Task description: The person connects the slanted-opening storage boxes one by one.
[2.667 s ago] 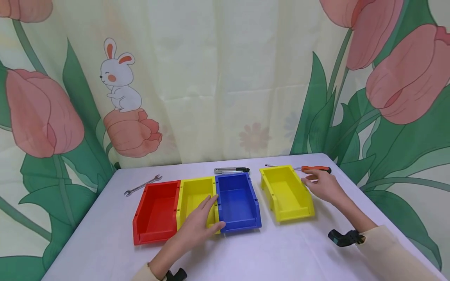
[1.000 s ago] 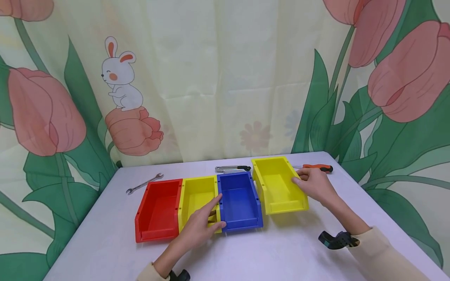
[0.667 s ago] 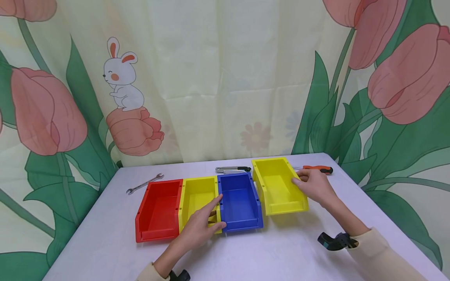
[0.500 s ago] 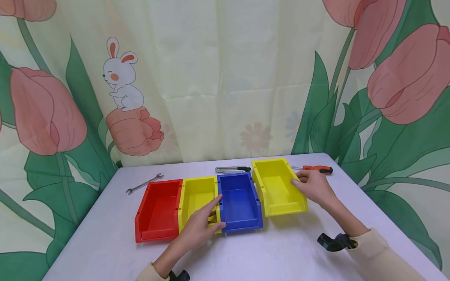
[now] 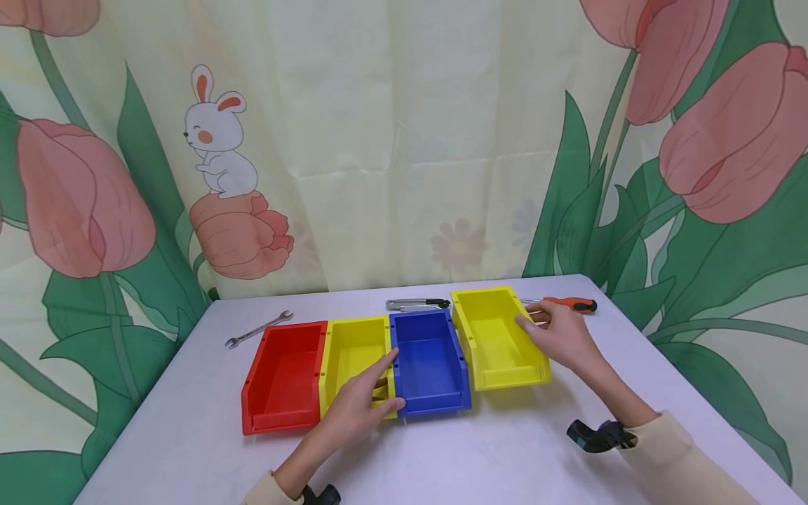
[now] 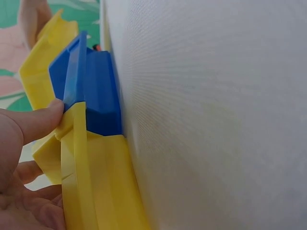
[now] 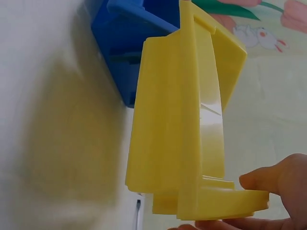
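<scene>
Three storage bins stand side by side on the table: a red bin point(image 5: 286, 379), a yellow bin point(image 5: 353, 344) and a blue bin point(image 5: 431, 361). My left hand point(image 5: 360, 407) grips the wall where yellow and blue meet. Its thumb lies on the front corner, while some fingers dip inside the yellow bin; their tips are partly hidden. My right hand point(image 5: 562, 333) holds a second yellow bin point(image 5: 501, 337) by its right wall, thumb inside and fingers outside. That bin hangs tilted above the table, close beside the blue one; whether they touch I cannot tell.
Behind the blue bin lies a utility knife point(image 5: 416, 304). A screwdriver point(image 5: 571, 304) with an orange and black handle is partly hidden behind my right hand. A wrench point(image 5: 259, 330) rests at the left rear. A printed curtain point(image 5: 391, 140) hangs past the table's back edge.
The second yellow bin has come left from apart to beside the blue bin, then sunk slightly with my right hand. My left fingers have bent down into the first yellow bin.
</scene>
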`<state>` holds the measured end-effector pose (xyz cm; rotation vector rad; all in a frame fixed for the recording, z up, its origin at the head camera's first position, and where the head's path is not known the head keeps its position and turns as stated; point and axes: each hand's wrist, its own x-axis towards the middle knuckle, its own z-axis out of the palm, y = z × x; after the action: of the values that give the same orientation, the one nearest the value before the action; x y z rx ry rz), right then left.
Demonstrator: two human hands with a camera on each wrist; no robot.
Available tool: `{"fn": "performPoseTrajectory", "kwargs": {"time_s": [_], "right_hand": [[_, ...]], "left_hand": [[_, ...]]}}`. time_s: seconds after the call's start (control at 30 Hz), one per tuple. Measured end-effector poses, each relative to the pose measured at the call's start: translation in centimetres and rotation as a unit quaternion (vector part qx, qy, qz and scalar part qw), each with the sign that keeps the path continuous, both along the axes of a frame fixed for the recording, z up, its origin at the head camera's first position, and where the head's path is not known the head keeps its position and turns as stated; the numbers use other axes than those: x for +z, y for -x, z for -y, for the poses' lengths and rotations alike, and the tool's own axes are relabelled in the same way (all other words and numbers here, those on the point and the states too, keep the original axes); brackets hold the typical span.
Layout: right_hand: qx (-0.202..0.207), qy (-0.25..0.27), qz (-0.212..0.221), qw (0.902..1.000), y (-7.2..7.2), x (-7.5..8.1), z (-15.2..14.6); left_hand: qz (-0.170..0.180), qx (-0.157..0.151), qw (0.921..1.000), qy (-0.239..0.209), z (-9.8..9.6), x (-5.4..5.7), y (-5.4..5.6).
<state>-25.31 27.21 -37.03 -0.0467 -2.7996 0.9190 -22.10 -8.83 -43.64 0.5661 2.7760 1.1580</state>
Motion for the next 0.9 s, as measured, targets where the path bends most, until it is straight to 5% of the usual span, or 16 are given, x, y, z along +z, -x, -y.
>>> {"fn": "performPoseTrajectory", "kwargs": {"time_s": [0.2, 0.37, 0.6, 0.77, 0.9], "right_hand": [[0.023, -0.032, -0.095, 0.9947, -0.1, 0.6, 1.5], [0.059, -0.017, -0.111, 0.9919, -0.1, 1.2, 3.5], [0.123, 0.047, -0.021, 0.9911, 0.5, 1.1, 5.4], [0.147, 0.137, 0.082, 0.9761, 1.1, 0.4, 6.4], [0.146, 0.169, 0.109, 0.9687, 1.4, -0.1, 6.8]], "left_hand": [[0.003, 0.001, 1.0000, -0.003, 0.0, -0.1, 0.0], [0.002, 0.000, 1.0000, -0.003, 0.0, -0.1, 0.1], [0.005, 0.001, 1.0000, -0.004, 0.1, -0.1, 0.1], [0.000, -0.002, 1.0000, -0.003, 0.1, -0.2, 0.1], [-0.002, 0.001, 1.0000, 0.001, 0.1, -0.2, 0.1]]}}
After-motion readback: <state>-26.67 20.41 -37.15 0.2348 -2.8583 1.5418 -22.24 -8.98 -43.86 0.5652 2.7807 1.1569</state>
